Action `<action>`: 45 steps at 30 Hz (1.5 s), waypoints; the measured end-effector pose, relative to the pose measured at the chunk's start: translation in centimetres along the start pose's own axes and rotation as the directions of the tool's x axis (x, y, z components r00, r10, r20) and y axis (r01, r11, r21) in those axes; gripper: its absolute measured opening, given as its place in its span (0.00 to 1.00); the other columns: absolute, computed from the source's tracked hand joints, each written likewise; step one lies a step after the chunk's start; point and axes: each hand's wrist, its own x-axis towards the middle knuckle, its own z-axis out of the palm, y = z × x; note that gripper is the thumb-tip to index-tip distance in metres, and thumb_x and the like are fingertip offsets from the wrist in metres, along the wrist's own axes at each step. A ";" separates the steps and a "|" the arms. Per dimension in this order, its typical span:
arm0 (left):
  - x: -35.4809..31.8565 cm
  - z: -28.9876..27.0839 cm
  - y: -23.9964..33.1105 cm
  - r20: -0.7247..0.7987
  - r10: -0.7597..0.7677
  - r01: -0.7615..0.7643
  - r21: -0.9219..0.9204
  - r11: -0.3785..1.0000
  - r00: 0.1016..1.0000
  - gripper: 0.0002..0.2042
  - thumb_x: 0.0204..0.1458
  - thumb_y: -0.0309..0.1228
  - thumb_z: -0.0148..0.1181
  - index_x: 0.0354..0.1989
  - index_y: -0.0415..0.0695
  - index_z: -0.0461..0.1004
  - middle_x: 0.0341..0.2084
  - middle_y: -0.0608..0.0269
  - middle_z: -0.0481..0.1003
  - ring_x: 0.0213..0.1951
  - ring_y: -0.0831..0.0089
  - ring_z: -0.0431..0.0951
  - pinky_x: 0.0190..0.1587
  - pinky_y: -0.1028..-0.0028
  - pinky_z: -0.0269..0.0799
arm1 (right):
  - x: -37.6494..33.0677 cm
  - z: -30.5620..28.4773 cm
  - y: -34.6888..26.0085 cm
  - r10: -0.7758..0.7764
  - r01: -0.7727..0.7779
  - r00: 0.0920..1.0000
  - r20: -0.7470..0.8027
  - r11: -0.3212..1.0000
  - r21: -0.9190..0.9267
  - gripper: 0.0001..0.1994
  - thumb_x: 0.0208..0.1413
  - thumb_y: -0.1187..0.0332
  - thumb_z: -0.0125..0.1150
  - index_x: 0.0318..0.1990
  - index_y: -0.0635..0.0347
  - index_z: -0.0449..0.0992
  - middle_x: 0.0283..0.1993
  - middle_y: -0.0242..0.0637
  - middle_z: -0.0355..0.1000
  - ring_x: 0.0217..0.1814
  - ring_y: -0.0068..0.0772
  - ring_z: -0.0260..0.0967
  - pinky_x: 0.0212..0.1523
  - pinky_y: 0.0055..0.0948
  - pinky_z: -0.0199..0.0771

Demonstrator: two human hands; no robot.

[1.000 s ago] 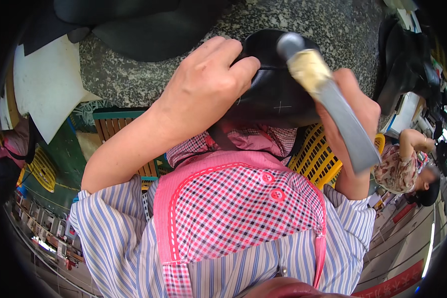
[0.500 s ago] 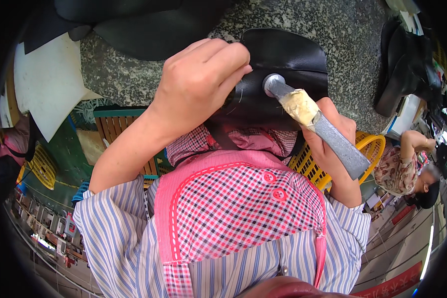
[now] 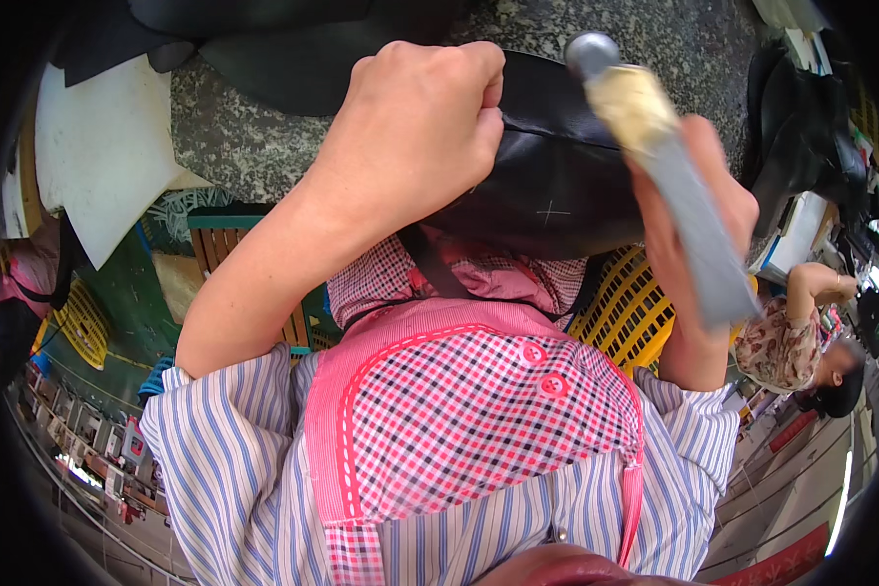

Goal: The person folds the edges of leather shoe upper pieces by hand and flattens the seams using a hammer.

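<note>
My right hand point(image 3: 708, 195) is wrapped round a hammer point(image 3: 698, 234). Its round metal face point(image 3: 592, 55) hangs over the upper right of the black leather piece point(image 3: 566, 171); pale tape covers the hammer's middle, and the long grey end points back toward me, blurred. The leather lies across the front edge of the stone-topped bench, with a small white cross drawn on it. At its left side my left hand point(image 3: 420, 117) is closed in a fist, against or just above the leather. What those fingers hold, if anything, is hidden.
Dark sheets point(image 3: 293, 59) lie at the far left of the speckled stone top point(image 3: 244, 137), beside white sheets point(image 3: 93, 156). More black leather pieces point(image 3: 801, 137) are stacked at the right. A yellow basket point(image 3: 620, 308) stands below the bench edge. Another person point(image 3: 786, 332) is farther right.
The hammer has lifted off the leather and moved up and right, baring the white cross. My left hand has shifted slightly up and right, its fingers more curled. The leather looks shifted and creased.
</note>
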 end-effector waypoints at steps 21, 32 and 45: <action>0.6 -0.1 -4.1 -0.137 0.677 -0.658 0.160 0.735 0.723 0.11 0.32 0.27 0.66 0.24 0.43 0.70 0.25 0.62 0.70 0.29 0.65 0.71 0.28 0.71 0.67 | -4.5 1.7 -0.9 0.083 -0.089 0.960 0.266 0.996 0.011 0.10 0.41 0.71 0.62 0.29 0.61 0.66 0.18 0.41 0.64 0.20 0.42 0.68 0.22 0.31 0.64; -1.3 -0.4 -3.2 -0.200 0.435 -0.403 0.182 0.897 0.878 0.24 0.31 0.33 0.69 0.42 0.42 0.74 0.35 0.60 0.72 0.38 0.61 0.70 0.41 0.68 0.67 | -4.6 1.7 -0.8 0.106 -0.111 0.958 0.266 0.994 0.003 0.10 0.41 0.71 0.61 0.29 0.61 0.66 0.18 0.41 0.64 0.20 0.42 0.68 0.21 0.31 0.63; -1.6 0.5 -1.6 -0.215 0.077 -0.100 -0.095 0.990 0.974 0.25 0.30 0.22 0.68 0.44 0.46 0.73 0.23 0.65 0.72 0.30 0.72 0.72 0.35 0.75 0.69 | -4.4 2.0 -0.7 0.093 -0.113 0.965 0.246 0.991 0.066 0.09 0.43 0.71 0.61 0.29 0.61 0.66 0.19 0.42 0.64 0.20 0.43 0.68 0.21 0.31 0.63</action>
